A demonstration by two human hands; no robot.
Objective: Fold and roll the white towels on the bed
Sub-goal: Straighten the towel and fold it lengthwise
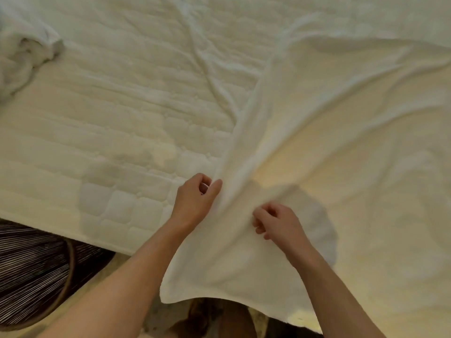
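Towel (341, 154) lies rumpled across the bed (97, 142), its near edge overhanging. Left hand (195, 198) pinches the raised fold between thumb and curled fingers. Right hand (275, 223), just beside, bunches cloth. Soft, limp and light, probably best taken at hems or corners.

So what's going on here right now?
A person has a large white towel spread, wrinkled, over the quilted mattress. Their left hand pinches a raised ridge along its left edge; their right hand grips the cloth just beside it. The towel's near end hangs off the bed, and it isn't rolled yet. A crumpled towel lies far left.
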